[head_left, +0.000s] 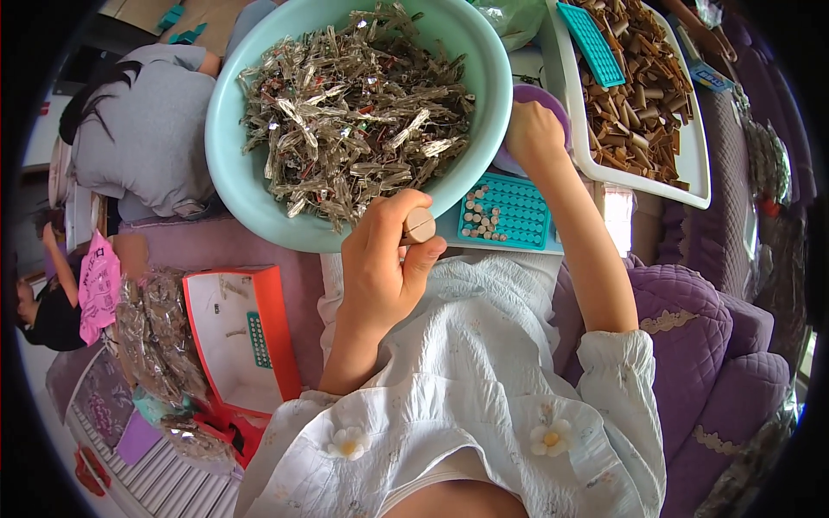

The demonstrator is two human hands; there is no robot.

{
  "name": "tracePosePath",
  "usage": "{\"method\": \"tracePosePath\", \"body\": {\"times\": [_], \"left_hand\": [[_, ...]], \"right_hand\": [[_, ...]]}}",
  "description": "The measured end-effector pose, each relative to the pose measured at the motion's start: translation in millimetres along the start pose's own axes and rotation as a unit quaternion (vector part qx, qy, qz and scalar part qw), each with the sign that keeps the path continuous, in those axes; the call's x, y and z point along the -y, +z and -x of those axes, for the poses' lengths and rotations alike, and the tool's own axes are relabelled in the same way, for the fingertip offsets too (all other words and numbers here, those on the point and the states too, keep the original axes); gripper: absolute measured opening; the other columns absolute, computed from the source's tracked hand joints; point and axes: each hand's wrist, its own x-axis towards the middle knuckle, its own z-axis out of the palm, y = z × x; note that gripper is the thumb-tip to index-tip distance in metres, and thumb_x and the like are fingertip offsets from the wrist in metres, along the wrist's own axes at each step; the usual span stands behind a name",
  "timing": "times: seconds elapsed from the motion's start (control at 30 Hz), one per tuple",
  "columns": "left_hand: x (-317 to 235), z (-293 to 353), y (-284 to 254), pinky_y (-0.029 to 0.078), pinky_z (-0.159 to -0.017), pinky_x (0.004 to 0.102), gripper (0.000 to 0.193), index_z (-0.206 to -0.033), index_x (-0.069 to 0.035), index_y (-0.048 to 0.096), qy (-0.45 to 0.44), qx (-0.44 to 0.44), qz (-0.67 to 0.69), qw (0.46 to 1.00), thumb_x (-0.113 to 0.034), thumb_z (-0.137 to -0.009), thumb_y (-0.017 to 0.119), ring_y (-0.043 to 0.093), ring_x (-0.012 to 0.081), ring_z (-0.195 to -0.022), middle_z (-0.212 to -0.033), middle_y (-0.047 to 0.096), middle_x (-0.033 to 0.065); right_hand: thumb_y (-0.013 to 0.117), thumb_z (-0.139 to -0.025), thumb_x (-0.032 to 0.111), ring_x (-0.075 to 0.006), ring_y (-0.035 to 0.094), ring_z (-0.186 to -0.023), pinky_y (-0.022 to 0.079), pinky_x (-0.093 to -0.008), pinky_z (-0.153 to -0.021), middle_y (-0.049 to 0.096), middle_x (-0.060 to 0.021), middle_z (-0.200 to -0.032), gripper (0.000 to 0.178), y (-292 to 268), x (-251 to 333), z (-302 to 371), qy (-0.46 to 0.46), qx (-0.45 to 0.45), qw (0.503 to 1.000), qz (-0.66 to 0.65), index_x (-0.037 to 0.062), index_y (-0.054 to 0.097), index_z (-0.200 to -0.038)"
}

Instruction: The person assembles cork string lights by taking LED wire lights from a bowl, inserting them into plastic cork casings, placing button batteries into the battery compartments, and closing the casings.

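Observation:
Between the thumb and fingers of my left hand (377, 255) is a short brown cardboard tube (420, 224), its round end with a slit facing up. That hand is closed on it, just off the near rim of a large mint-green basin (226, 164). The basin holds a heap of thin, shiny, crumpled clear-wrapped strips (354, 121). My right hand (534, 134) reaches down into a purple bowl (528, 91) right of the basin; its fingers are hidden. Nearer me, a teal tray with rows of holes (518, 211) carries several small pale round discs (480, 223) on its left side.
A white bin (701, 186) of brown cardboard tubes stands at right, another teal tray (591, 43) on top. At left lie an open red-and-white box (285, 345) and bagged wrapped strips (160, 324). A person in grey (151, 129) bends over beside the basin; another person (56, 302) is farther left.

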Motion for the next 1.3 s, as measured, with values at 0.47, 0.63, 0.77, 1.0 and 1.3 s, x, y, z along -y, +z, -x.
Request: {"method": "tracePosePath", "body": {"times": [0.47, 0.63, 0.77, 1.0, 1.3], "left_hand": [[6, 2, 4, 0.033, -0.043, 0.0231, 0.029, -0.096, -0.005, 0.049, -0.001, -0.021, 0.016, 1.000, -0.027, -0.079, 0.056, 0.042, 0.0136, -0.051, -0.070, 0.046, 0.0053], [7, 2, 3, 0.033, -0.043, 0.0229, 0.028, -0.096, -0.005, 0.049, -0.014, -0.020, 0.010, 1.000, -0.026, -0.079, 0.056, 0.041, 0.0123, -0.051, -0.069, 0.046, 0.0049], [7, 2, 3, 0.033, -0.043, 0.0230, 0.028, -0.096, -0.005, 0.049, -0.011, -0.029, 0.019, 0.999, -0.027, -0.079, 0.055, 0.041, 0.0125, -0.050, -0.070, 0.045, 0.0050], [7, 3, 0, 0.034, -0.043, 0.0219, 0.028, -0.095, -0.005, 0.049, -0.011, -0.023, 0.009, 1.000, -0.027, -0.080, 0.055, 0.043, 0.0129, -0.051, -0.072, 0.046, 0.0056], [5, 2, -1, 0.035, -0.043, 0.0219, 0.028, -0.095, -0.004, 0.049, -0.040, -0.003, 0.024, 0.999, -0.027, -0.080, 0.054, 0.043, 0.0118, -0.051, -0.072, 0.046, 0.0053]], "right_hand": [[0.047, -0.067, 0.001, -0.0343, 0.056, -0.074, 0.045, -0.0398, -0.065, 0.058, -0.0201, -0.076, 0.014, -14, -9, 3, -0.043, -0.021, 0.999, -0.013, -0.0004, 0.059, -0.073], [0.048, -0.068, 0.000, -0.0350, 0.054, -0.074, 0.043, -0.0396, -0.066, 0.057, -0.0185, -0.075, 0.013, -41, -8, 13, -0.074, -0.072, 0.992, -0.078, -0.0008, 0.056, -0.078], [0.051, -0.072, 0.005, -0.0297, 0.056, -0.071, 0.043, -0.0355, -0.065, 0.058, -0.0168, -0.075, 0.013, -54, -21, 9, -0.117, -0.070, 0.977, -0.161, -0.0006, 0.054, -0.083], [0.049, -0.076, 0.004, -0.0102, 0.052, -0.059, 0.042, -0.0229, -0.055, 0.054, -0.0052, -0.068, 0.011, -76, -31, 9, -0.058, 0.054, 0.939, -0.335, 0.0003, 0.051, -0.087], [0.049, -0.076, 0.007, -0.0135, 0.058, -0.062, 0.043, -0.0237, -0.058, 0.057, -0.0089, -0.073, 0.011, -83, -40, 13, -0.044, 0.024, 0.930, -0.365, 0.0006, 0.051, -0.085]]}}
